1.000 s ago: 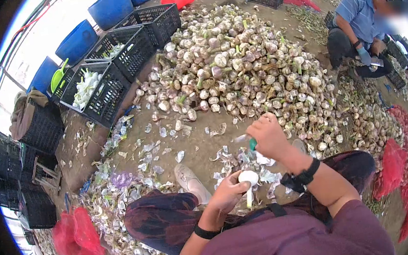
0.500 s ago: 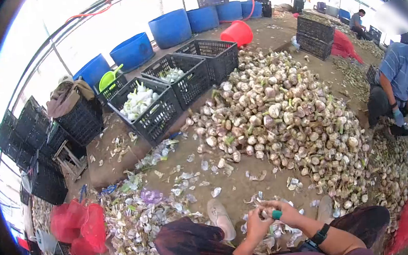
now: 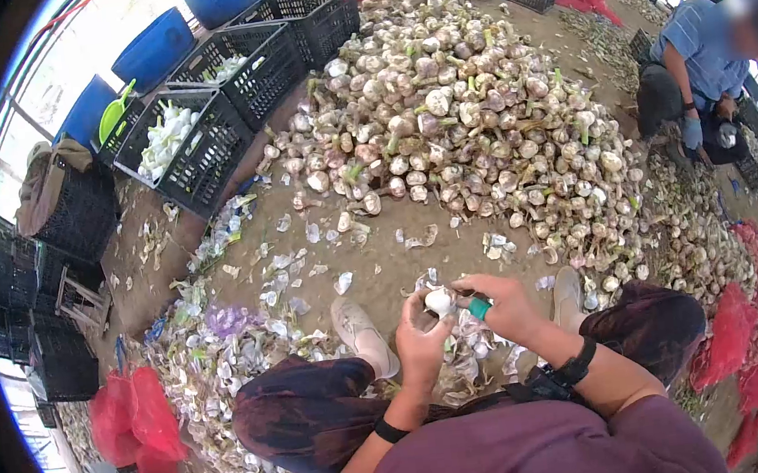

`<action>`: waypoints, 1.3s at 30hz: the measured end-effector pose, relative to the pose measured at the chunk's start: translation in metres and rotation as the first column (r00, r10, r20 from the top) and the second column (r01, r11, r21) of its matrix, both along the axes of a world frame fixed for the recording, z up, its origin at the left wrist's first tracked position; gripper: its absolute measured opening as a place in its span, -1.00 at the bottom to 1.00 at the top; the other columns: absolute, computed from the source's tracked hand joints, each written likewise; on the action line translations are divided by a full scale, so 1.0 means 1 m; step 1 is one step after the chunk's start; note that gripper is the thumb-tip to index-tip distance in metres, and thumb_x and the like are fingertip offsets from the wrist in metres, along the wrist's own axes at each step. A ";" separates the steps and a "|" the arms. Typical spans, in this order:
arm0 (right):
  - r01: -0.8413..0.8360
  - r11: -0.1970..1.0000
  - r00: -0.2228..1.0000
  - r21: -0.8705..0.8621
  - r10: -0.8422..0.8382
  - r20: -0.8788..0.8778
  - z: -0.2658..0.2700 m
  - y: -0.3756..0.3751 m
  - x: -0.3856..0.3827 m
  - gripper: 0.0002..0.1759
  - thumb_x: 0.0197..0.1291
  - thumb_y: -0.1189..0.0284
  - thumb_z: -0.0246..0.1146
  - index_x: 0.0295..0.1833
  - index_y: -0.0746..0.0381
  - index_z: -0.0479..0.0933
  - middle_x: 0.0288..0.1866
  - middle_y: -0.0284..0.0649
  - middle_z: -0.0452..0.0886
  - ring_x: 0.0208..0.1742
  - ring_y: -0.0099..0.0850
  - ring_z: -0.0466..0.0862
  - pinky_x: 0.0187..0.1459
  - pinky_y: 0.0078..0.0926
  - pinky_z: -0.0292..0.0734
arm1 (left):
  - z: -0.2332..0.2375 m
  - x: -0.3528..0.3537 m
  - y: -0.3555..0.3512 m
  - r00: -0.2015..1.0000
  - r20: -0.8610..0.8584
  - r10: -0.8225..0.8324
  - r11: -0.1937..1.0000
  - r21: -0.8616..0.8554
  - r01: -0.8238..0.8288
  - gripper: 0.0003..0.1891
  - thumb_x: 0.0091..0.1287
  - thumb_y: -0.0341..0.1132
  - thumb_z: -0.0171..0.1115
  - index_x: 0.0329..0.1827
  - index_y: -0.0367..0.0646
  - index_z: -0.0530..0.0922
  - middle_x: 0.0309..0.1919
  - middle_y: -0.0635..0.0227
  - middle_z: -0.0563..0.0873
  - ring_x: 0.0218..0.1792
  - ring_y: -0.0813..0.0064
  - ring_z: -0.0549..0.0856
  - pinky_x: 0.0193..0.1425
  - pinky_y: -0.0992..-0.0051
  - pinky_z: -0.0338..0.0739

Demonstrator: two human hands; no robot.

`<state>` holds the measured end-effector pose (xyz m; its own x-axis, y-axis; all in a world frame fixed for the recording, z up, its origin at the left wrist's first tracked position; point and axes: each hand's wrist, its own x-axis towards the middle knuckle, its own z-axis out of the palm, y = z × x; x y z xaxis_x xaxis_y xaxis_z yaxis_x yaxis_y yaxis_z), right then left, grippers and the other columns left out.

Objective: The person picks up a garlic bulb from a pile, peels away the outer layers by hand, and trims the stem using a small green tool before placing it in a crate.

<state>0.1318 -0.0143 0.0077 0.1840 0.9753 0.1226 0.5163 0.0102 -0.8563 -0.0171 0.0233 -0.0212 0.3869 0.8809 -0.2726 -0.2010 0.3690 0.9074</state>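
My left hand (image 3: 419, 340) is closed around a white garlic bulb (image 3: 441, 301) in front of my knees. From the other side my right hand (image 3: 506, 309) grips the same bulb, its thumb and fingers pressed against it. A green wrapping (image 3: 480, 308) covers one digit of that hand. Loose papery skins (image 3: 472, 346) lie on the ground beneath both hands. Beyond them rises a large heap of unpeeled garlic (image 3: 476, 108) with stems and roots on.
Black crates (image 3: 198, 158) stand at the upper left, one with cleaned white garlic (image 3: 167, 140). Blue tubs (image 3: 156, 48) are behind them. Peeled skins (image 3: 257, 394) and red net bags (image 3: 136, 415) lie to the left. Another person (image 3: 700, 60) sits at the right.
My view has tipped downward, so the heap and crates appear higher. The garlic bulb now shows white between my hands, where it was mostly covered before.
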 end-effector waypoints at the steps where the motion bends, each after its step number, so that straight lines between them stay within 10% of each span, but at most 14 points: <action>1: -0.007 0.999 0.997 0.053 0.004 0.072 0.002 -0.002 -0.002 -0.75 -0.01 0.54 0.25 -0.14 0.24 0.55 -0.20 -0.11 0.62 -0.17 -0.18 0.61 -0.13 -0.40 0.51 | -0.001 0.000 -0.001 0.999 -0.039 -0.001 1.000 0.025 0.002 -0.53 0.09 -0.58 0.24 0.08 -0.31 0.32 -0.05 0.24 0.54 -0.02 0.49 0.56 0.07 0.51 0.47; 6: -0.059 0.978 0.944 0.199 -0.010 0.329 0.001 -0.008 -0.006 -0.73 -0.16 0.59 0.22 -0.22 0.24 0.54 -0.23 -0.14 0.59 -0.16 -0.17 0.59 -0.17 -0.33 0.51 | -0.004 0.001 -0.007 0.984 -0.181 -0.006 0.996 0.085 0.022 -0.55 0.08 -0.52 0.30 0.05 -0.30 0.36 -0.09 0.27 0.56 -0.09 0.55 0.59 -0.02 0.54 0.51; 39: 0.056 0.998 0.862 -0.015 -0.041 0.506 0.003 -0.019 0.019 -0.76 -0.10 0.55 0.17 -0.22 0.27 0.43 -0.31 -0.10 0.54 -0.24 -0.15 0.56 -0.22 -0.29 0.47 | 0.014 0.001 -0.016 0.973 -0.210 -0.097 0.977 0.166 0.133 -0.51 0.01 -0.63 0.27 0.01 -0.23 0.29 -0.08 0.32 0.46 -0.02 0.49 0.54 0.01 0.54 0.48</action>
<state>0.1503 -0.0336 0.0109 0.1512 0.9711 0.1845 0.8774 -0.0459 -0.4775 -0.0165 0.0073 -0.0070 0.4422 0.8749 -0.1975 0.0250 0.2081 0.9778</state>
